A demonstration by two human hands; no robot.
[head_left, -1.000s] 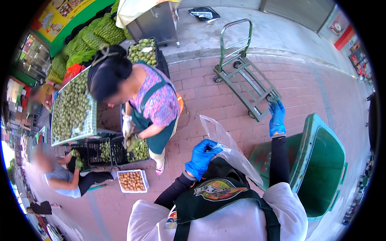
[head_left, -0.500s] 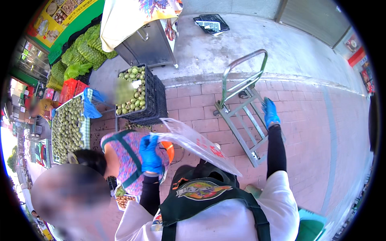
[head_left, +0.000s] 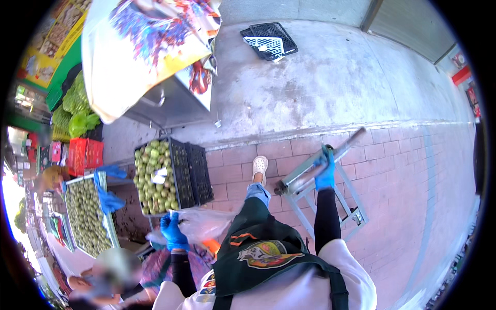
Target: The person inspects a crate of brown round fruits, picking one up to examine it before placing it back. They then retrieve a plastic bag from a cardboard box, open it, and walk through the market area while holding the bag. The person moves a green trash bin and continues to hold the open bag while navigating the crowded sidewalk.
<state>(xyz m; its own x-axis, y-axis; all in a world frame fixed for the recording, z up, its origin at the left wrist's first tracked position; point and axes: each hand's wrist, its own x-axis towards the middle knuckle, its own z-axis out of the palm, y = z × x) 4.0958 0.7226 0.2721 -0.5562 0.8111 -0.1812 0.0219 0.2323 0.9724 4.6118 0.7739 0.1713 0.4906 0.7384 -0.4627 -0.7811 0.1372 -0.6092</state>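
My left hand (head_left: 174, 231), in a blue glove, is closed on a clear plastic bag (head_left: 206, 221) that trails to the right. It is just below the near edge of a black crate (head_left: 186, 175) heaped with round green fruit (head_left: 152, 191). My right hand (head_left: 325, 170), also gloved in blue, is closed around the metal handle (head_left: 350, 142) of a hand cart. The cart's open metal frame (head_left: 345, 182) stands on the brick paving beneath that hand.
At lower left a person (head_left: 163, 263) in a patterned top is close to my left arm. A fruit-covered table (head_left: 111, 227) stands at left. Ahead is a steel cabinet (head_left: 178, 106) under a printed cover (head_left: 124, 67). Flat plastic trays (head_left: 284, 36) lie on the concrete.
I have stepped forward, a shoe now showing ahead. My right hand, formerly open beside the cart, has taken hold of its handle. My left hand moved left and down with the bag.
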